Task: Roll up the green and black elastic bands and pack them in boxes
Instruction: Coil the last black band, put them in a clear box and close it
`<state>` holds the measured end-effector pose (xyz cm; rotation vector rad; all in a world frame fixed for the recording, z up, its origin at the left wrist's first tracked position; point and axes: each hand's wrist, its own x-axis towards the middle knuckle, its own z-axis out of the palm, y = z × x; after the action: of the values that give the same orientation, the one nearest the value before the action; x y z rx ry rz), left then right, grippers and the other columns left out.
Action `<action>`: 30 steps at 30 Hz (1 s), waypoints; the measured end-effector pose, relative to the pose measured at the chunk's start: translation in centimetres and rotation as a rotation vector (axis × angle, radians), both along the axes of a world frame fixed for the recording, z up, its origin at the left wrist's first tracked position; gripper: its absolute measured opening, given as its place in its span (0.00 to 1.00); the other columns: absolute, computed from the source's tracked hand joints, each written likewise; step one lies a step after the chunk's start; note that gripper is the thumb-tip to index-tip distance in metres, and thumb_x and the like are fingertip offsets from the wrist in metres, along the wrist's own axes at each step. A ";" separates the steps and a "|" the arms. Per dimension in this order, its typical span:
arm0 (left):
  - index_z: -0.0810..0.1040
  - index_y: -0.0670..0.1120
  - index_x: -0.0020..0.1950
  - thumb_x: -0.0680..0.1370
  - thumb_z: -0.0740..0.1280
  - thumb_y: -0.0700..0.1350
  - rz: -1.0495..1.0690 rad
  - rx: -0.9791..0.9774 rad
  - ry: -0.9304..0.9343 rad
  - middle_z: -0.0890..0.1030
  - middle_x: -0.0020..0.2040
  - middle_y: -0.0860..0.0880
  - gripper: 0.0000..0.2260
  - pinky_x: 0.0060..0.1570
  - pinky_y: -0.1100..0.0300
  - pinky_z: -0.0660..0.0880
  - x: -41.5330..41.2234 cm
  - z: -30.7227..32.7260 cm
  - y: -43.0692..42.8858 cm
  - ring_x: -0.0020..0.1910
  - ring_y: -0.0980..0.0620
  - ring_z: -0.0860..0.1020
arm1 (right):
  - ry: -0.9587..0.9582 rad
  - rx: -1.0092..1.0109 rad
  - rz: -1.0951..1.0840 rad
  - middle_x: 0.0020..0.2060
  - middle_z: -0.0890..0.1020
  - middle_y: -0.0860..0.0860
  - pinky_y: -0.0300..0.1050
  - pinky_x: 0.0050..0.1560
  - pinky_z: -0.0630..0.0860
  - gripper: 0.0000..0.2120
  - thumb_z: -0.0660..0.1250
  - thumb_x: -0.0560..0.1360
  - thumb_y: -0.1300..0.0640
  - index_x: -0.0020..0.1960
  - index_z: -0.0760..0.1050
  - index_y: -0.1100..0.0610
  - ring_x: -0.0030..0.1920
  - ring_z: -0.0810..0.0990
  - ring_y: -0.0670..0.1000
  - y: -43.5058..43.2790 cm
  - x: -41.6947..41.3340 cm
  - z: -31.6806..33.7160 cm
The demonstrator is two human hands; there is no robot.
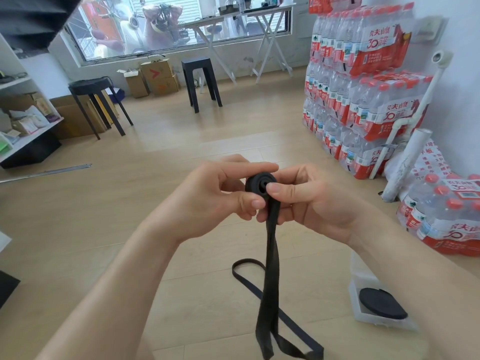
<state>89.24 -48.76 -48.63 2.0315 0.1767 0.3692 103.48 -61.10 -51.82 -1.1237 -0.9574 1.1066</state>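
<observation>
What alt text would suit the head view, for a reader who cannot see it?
The left hand and right hand hold a small black roll, its loose tail hanging to the wood floor. A clear box at lower right holds a finished roll; water-bottle packs stand stacked at right.

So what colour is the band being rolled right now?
The band is black; head view shows it.
</observation>
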 end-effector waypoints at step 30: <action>0.81 0.60 0.56 0.65 0.78 0.39 0.064 0.467 0.012 0.79 0.45 0.61 0.24 0.43 0.73 0.66 -0.2 -0.3 -1.0 0.46 0.64 0.73 | -0.172 -0.012 0.099 0.38 0.84 0.53 0.43 0.46 0.78 0.05 0.72 0.67 0.61 0.43 0.83 0.58 0.42 0.82 0.51 0.0 1.5 -0.5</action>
<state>89.09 -49.80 -48.94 2.4930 0.1744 0.4717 105.02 -61.07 -52.33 -1.2062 -1.1531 1.1091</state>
